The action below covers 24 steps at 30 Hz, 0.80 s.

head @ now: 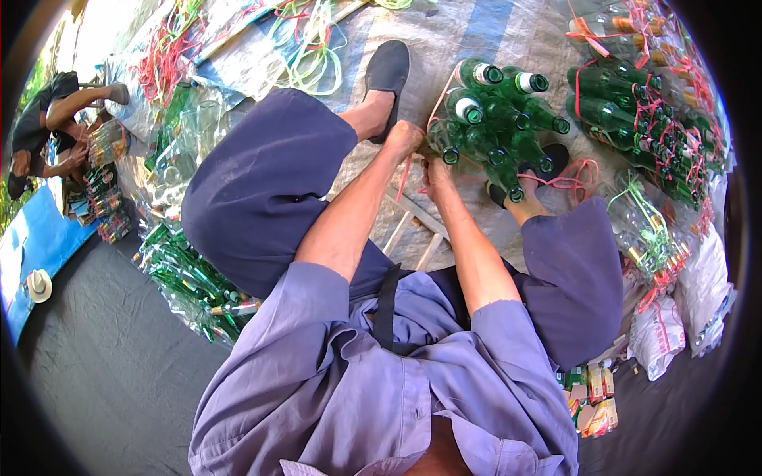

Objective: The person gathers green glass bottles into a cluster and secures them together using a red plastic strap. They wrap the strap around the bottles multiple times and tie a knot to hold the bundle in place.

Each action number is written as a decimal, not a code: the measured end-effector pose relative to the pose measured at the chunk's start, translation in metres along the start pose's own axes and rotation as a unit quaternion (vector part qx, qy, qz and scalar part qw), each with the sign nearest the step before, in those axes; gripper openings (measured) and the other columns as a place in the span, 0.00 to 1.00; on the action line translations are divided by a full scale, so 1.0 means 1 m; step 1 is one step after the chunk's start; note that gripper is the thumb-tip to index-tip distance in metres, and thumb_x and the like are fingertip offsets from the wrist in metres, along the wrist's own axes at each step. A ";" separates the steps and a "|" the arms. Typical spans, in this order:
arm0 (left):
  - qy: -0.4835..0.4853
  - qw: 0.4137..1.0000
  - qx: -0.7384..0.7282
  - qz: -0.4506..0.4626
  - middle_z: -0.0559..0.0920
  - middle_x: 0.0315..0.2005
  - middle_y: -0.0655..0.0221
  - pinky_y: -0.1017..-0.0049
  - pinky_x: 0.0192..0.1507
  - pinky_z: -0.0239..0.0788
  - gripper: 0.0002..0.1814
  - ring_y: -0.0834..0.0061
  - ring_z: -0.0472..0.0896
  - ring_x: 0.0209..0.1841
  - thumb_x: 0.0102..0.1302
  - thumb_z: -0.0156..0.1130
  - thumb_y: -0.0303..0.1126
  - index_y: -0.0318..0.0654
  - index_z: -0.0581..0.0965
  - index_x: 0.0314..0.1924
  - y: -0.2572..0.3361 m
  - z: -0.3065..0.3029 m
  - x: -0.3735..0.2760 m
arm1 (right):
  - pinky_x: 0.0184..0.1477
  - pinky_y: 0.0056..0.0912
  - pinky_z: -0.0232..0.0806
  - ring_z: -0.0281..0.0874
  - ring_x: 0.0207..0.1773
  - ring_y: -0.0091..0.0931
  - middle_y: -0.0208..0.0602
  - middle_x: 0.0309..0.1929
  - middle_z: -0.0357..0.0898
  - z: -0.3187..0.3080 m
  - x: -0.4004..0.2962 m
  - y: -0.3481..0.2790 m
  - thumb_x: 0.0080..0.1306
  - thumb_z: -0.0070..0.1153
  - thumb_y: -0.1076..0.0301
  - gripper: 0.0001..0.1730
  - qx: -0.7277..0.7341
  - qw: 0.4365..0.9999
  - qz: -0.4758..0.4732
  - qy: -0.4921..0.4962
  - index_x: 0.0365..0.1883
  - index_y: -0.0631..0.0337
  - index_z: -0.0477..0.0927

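A cluster of green glass bottles (494,116) stands on the ground sheet between my feet, necks towards me. Pink plastic twine (442,101) runs along its left side. My left hand (406,138) is closed on the twine at the cluster's lower left corner, and a loose end hangs below it. Close by on the right, my right hand (437,175) is at the near edge of the bottles, with its fingers curled by the twine; what they pinch is partly hidden. More pink twine (580,178) lies looped by my right shoe.
Tied green bottles (607,101) and clear bottles (637,220) lie at the right. Loose green bottles (184,268) are heaped at the left. Red and green twine (164,65) lies at upper left. A wooden frame (419,217) is before me. Another person (44,125) sits at far left.
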<state>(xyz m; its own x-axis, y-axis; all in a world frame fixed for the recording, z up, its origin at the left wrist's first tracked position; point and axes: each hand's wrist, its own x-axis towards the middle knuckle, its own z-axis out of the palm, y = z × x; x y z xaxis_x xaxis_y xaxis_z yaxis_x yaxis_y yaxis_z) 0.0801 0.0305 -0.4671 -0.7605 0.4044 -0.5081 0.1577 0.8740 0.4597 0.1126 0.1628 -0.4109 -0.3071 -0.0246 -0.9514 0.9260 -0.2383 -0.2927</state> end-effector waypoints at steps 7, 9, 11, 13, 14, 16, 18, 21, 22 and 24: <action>0.005 0.948 -0.266 -0.173 0.84 0.31 0.55 0.68 0.39 0.76 0.13 0.58 0.84 0.34 0.51 0.56 0.30 0.45 0.85 0.35 0.006 -0.010 -0.003 | 0.14 0.20 0.40 0.49 0.12 0.15 0.17 0.15 0.62 0.006 0.012 0.000 0.57 0.60 0.60 0.12 -0.056 0.998 0.025 0.012 0.21 0.45 0.69; 0.000 0.914 -0.332 -0.233 0.84 0.31 0.54 0.68 0.40 0.76 0.14 0.57 0.84 0.35 0.51 0.56 0.30 0.44 0.85 0.36 0.014 -0.021 -0.005 | 0.14 0.20 0.40 0.48 0.12 0.15 0.17 0.15 0.62 0.005 0.015 0.001 0.57 0.60 0.60 0.13 -0.048 0.998 0.027 0.006 0.20 0.45 0.68; 0.003 0.917 -0.319 -0.240 0.84 0.31 0.53 0.68 0.41 0.75 0.14 0.58 0.84 0.36 0.50 0.57 0.30 0.44 0.85 0.37 0.021 -0.032 -0.009 | 0.14 0.20 0.40 0.48 0.11 0.15 0.17 0.14 0.62 0.004 0.018 0.004 0.56 0.60 0.60 0.13 -0.044 0.999 0.026 0.000 0.20 0.45 0.68; -0.002 0.917 -0.315 -0.244 0.83 0.31 0.53 0.67 0.41 0.75 0.15 0.59 0.84 0.36 0.50 0.56 0.30 0.44 0.85 0.37 0.025 -0.039 -0.011 | 0.14 0.20 0.39 0.48 0.12 0.14 0.17 0.14 0.61 0.004 0.019 0.006 0.56 0.60 0.60 0.13 -0.041 0.999 0.021 -0.002 0.20 0.44 0.68; -0.004 0.917 -0.314 -0.246 0.83 0.31 0.53 0.67 0.42 0.75 0.15 0.59 0.84 0.37 0.51 0.55 0.29 0.44 0.85 0.37 0.027 -0.042 -0.012 | 0.14 0.20 0.39 0.48 0.12 0.14 0.16 0.14 0.61 0.003 0.020 0.007 0.56 0.60 0.60 0.12 -0.041 0.999 0.021 -0.003 0.20 0.45 0.68; -0.019 0.919 -0.322 -0.227 0.83 0.31 0.52 0.66 0.41 0.75 0.15 0.60 0.84 0.36 0.51 0.55 0.29 0.42 0.84 0.37 0.022 -0.040 -0.011 | 0.14 0.20 0.40 0.48 0.12 0.14 0.16 0.15 0.61 0.004 0.019 0.007 0.56 0.60 0.61 0.12 -0.042 0.999 0.020 -0.007 0.20 0.45 0.68; -0.023 0.921 -0.334 -0.202 0.84 0.30 0.52 0.66 0.39 0.75 0.14 0.62 0.84 0.34 0.52 0.54 0.29 0.40 0.84 0.37 0.014 -0.032 -0.008 | 0.15 0.19 0.40 0.47 0.12 0.14 0.16 0.15 0.61 0.002 0.020 0.007 0.56 0.60 0.62 0.11 -0.039 0.999 0.020 -0.012 0.21 0.45 0.70; -0.038 0.907 -0.376 -0.187 0.84 0.28 0.55 0.68 0.33 0.74 0.13 0.67 0.83 0.30 0.53 0.55 0.29 0.38 0.84 0.36 0.005 -0.021 -0.007 | 0.15 0.19 0.41 0.46 0.13 0.14 0.16 0.15 0.61 -0.001 0.024 0.009 0.55 0.60 0.63 0.09 -0.047 0.999 0.018 -0.007 0.22 0.46 0.72; -0.056 0.890 -0.403 -0.203 0.84 0.27 0.56 0.69 0.31 0.74 0.13 0.69 0.82 0.28 0.53 0.56 0.29 0.38 0.84 0.36 0.011 -0.034 -0.011 | 0.15 0.18 0.41 0.46 0.13 0.14 0.16 0.15 0.61 -0.002 0.025 0.009 0.55 0.60 0.64 0.08 -0.051 0.999 0.016 -0.003 0.22 0.46 0.72; -0.075 0.865 -0.441 -0.227 0.84 0.24 0.59 0.70 0.28 0.72 0.12 0.72 0.81 0.25 0.54 0.57 0.29 0.38 0.84 0.36 0.019 -0.049 -0.016 | 0.15 0.18 0.40 0.46 0.13 0.14 0.16 0.15 0.61 -0.001 0.025 0.010 0.55 0.60 0.64 0.07 -0.051 0.999 0.001 -0.005 0.23 0.46 0.73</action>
<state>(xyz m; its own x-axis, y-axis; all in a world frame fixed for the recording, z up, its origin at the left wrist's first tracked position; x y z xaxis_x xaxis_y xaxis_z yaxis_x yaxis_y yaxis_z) 0.0644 0.0269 -0.4142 -0.5162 0.1615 -0.8411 -0.7284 0.4338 0.5303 0.1142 0.1610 -0.4380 -0.3072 -0.0338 -0.9511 0.9439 -0.1385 -0.2999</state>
